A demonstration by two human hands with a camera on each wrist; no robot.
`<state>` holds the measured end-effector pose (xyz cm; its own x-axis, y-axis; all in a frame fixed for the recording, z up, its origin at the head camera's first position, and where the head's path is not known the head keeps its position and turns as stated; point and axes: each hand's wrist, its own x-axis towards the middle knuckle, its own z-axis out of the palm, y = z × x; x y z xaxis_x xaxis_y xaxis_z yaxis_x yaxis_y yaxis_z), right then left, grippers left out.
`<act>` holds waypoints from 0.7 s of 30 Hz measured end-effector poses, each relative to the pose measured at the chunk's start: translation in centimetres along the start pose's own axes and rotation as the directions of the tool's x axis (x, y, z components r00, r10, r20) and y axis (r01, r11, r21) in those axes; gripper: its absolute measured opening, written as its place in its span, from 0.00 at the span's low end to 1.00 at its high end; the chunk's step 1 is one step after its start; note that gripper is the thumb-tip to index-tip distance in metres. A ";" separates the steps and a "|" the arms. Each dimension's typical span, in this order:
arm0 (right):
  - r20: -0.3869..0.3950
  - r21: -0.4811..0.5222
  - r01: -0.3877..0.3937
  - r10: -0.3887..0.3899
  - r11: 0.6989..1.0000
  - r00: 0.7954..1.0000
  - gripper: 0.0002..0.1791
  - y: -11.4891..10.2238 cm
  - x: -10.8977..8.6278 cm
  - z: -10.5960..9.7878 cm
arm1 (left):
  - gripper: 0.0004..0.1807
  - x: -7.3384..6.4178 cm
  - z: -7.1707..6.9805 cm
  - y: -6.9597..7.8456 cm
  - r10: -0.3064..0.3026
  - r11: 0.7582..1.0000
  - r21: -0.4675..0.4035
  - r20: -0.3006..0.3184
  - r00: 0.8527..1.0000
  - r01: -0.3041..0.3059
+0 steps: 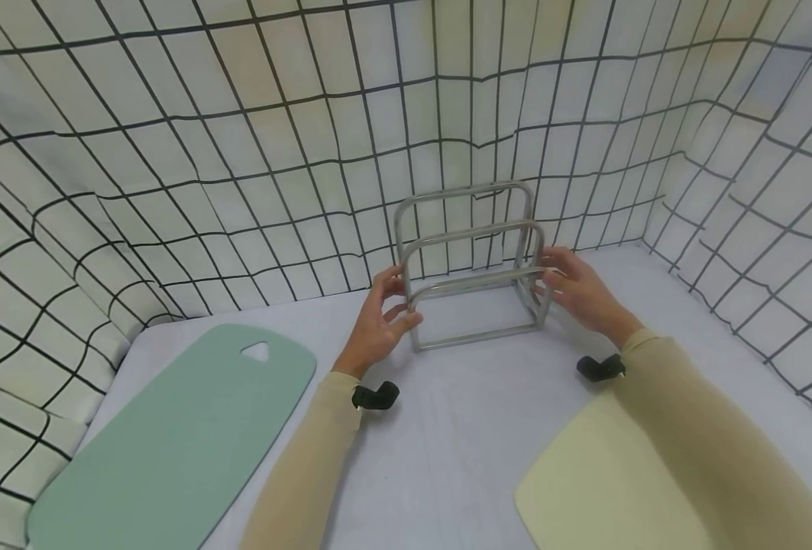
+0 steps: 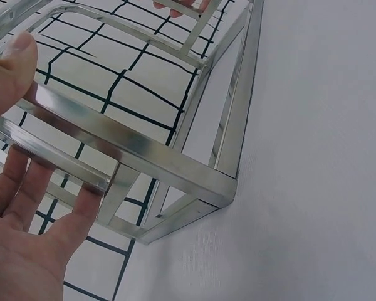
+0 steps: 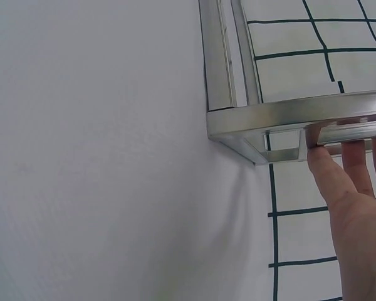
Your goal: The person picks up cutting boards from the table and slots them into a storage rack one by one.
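A silver metal rack (image 1: 477, 338) with three rounded upright frames stands on the white surface near the back wall. My left hand (image 1: 376, 325) grips its left side. In the left wrist view, the thumb lies on the front frame (image 2: 138, 141) and the fingertips press the bar behind it. On the opposite side my right hand (image 1: 587, 294) holds the rack, its thumb at the front upright. The right wrist view has those fingers curled at a bar behind the front frame (image 3: 269, 116); the thumb is outside that view.
A green cutting board (image 1: 172, 443) with a cut-out handle hole lies flat at the left. Partly under the right forearm, a pale yellow board (image 1: 605, 481) lies at the front right. White cloth with a black grid (image 1: 296, 176) walls the back and sides.
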<state>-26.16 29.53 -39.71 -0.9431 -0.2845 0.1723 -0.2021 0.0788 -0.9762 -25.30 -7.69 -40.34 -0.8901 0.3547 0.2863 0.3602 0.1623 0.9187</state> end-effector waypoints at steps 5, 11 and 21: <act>-0.009 -0.034 -0.012 0.011 0.999 1.000 0.27 0.0 0.0 0.2 | 0.44 -0.1 -0.1 0.0 0.002 1.000 -0.003 0.000 1.000 -0.002; -0.006 -0.023 0.001 -0.001 1.000 1.000 0.27 0.0 0.1 0.3 | 0.44 -0.3 -0.3 -0.1 0.010 1.000 -0.009 0.001 1.000 -0.010; -0.009 -0.054 -0.021 0.021 0.998 1.000 0.29 -0.2 0.0 0.6 | 0.44 -0.6 -0.6 -0.2 0.017 1.000 -0.018 0.000 1.000 -0.017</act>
<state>-26.01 28.91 -39.61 -0.9494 -0.2745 0.1529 -0.1959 0.1368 -0.9710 -25.01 -8.50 -40.54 -0.8840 0.3570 0.3017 0.3700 0.1399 0.9185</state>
